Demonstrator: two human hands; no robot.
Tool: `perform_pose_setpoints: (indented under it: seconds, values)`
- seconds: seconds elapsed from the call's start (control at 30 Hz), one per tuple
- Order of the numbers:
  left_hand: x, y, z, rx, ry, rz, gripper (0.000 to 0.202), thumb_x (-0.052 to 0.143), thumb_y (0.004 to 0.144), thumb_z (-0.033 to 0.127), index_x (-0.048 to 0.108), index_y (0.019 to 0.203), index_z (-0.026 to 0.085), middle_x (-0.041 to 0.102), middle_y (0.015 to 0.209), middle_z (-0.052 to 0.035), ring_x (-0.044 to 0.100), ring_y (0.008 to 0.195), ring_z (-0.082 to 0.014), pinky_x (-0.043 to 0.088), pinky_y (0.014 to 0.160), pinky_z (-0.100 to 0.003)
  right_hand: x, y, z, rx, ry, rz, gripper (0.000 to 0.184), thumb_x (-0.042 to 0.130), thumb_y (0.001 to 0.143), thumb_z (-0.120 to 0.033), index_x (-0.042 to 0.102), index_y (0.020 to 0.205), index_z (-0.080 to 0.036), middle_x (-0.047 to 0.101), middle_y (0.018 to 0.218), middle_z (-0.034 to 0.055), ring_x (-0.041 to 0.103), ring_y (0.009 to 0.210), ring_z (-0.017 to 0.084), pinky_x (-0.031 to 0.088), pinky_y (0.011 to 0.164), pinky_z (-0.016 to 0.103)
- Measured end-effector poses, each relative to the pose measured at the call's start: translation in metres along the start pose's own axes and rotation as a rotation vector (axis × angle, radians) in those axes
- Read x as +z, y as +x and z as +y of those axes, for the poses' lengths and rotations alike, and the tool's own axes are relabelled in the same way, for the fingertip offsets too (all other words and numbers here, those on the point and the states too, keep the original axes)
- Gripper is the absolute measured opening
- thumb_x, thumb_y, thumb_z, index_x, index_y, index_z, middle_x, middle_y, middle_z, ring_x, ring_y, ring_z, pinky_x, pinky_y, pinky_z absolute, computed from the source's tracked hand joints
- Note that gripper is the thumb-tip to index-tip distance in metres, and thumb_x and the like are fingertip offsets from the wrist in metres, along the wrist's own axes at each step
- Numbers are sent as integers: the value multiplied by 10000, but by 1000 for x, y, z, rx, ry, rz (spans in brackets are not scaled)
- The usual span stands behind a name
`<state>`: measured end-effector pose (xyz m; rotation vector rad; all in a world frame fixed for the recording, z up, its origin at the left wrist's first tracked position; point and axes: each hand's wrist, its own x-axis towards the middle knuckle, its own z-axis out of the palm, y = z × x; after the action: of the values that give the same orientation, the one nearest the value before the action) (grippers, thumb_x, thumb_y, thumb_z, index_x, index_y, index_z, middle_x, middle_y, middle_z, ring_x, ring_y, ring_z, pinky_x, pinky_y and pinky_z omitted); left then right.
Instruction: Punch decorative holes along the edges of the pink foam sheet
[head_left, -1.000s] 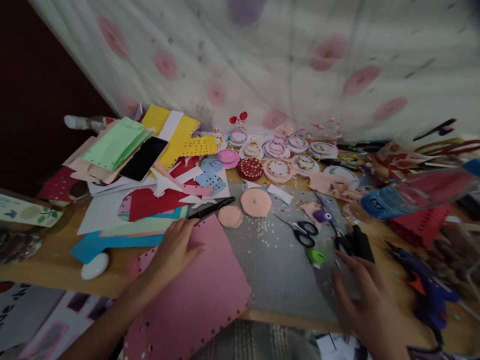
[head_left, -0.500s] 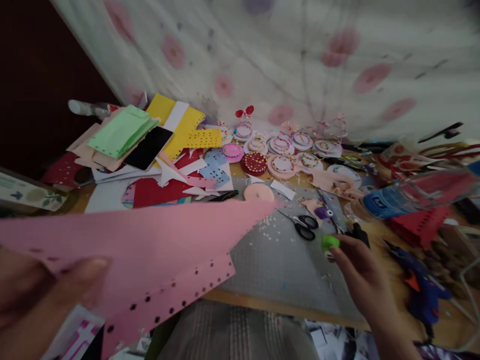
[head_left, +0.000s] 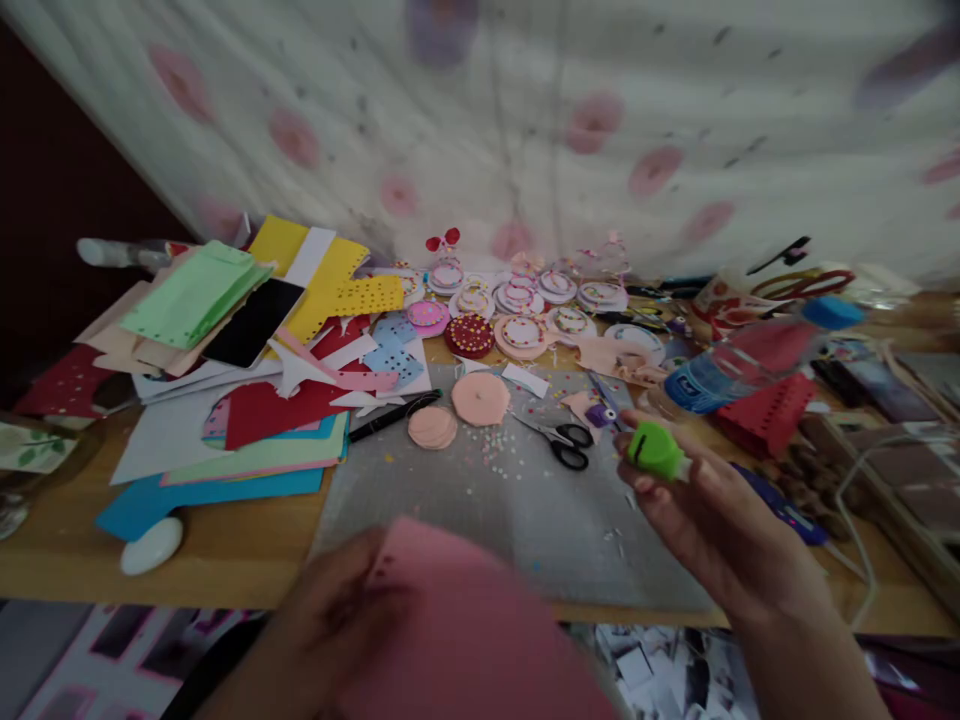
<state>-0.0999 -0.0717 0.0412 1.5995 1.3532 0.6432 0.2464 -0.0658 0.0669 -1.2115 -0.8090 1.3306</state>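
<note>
My left hand (head_left: 330, 620) grips a pink sheet of paper (head_left: 465, 640) with punched holes along one edge, low in front of the table edge; both are blurred by motion. My right hand (head_left: 705, 520) is raised over the right side of the grey mat (head_left: 510, 500) and holds a small green hole punch (head_left: 654, 450) between thumb and fingers. Black scissors (head_left: 562, 445) lie on the mat just left of the punch. Two peach paper circles (head_left: 480, 398) lie further back on the mat.
A pile of coloured paper sheets (head_left: 247, 400) and a black phone (head_left: 251, 322) cover the table's left. Decorated round pieces (head_left: 517, 320) line the back by a flowered curtain (head_left: 525, 120). A plastic bottle (head_left: 742, 365), red paper and a blue glue gun (head_left: 772, 500) sit right. A white oval object (head_left: 150, 545) lies front left.
The pink sheet was lifted off the table and brought down toward me in my left hand. My right hand picked up the green punch and raised it.
</note>
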Motion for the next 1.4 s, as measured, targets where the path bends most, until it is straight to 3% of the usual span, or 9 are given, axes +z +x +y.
perform_pose_setpoints:
  seconds: [0.1,0.27,0.4,0.53,0.7,0.93,1.1,1.23,1.4]
  values:
    - [30,20,16,39,38,-65,150,565,863,366,611,814,231,632,698,-2,618,707,-187,495,687,-257,14,6,-6,4,34,-75,366,764,705,-474,708,1021,-297,699,947,39,670,808,193,568,724,313]
    - [59,43,28,-56,-179,-58,223,515,898,403,563,825,198,619,781,-24,601,772,-192,468,677,-257,36,23,-12,-73,-50,-240,319,828,677,-337,690,959,-281,670,878,-4,629,818,130,512,743,235]
    - [63,45,29,-131,-360,-54,246,543,877,411,599,942,181,646,845,-39,593,798,-195,467,725,-280,54,38,-5,-88,-125,-379,293,775,742,-303,641,998,-256,653,930,5,617,861,136,499,800,276]
    - [60,40,26,-278,-456,-58,306,581,844,456,624,957,175,644,769,-33,578,706,-188,437,592,-254,66,46,9,-200,-356,-472,335,764,748,-290,611,1040,-237,646,996,31,602,961,187,462,912,361]
    - [49,45,30,-309,-490,-143,309,610,812,462,622,986,208,642,783,-22,577,696,-186,452,626,-267,72,52,24,-248,-458,-528,363,754,763,-280,599,1090,-256,643,1034,26,602,991,191,464,907,344]
    - [48,61,27,-283,-212,-100,404,472,883,546,555,720,186,408,578,38,356,529,-117,257,477,-220,80,64,39,88,-154,-448,319,760,745,-378,570,942,-213,629,882,1,598,815,139,468,747,272]
    - [53,63,32,-237,-167,-140,441,438,893,536,438,616,193,364,558,38,350,533,-119,262,487,-235,78,72,41,362,77,-447,414,794,693,-414,502,914,-222,570,755,-52,521,618,79,400,563,201]
    - [55,61,33,-235,-168,-154,444,447,882,533,390,595,199,327,540,46,331,510,-114,241,472,-237,73,73,35,390,114,-592,468,792,710,-352,535,1091,-263,549,782,-58,513,636,78,397,559,189]
    - [55,55,30,-205,-172,-165,413,417,911,496,410,624,199,318,558,48,316,525,-115,226,482,-244,68,75,27,321,-47,-656,331,762,745,-280,621,1040,-228,609,898,-16,562,752,101,443,634,208]
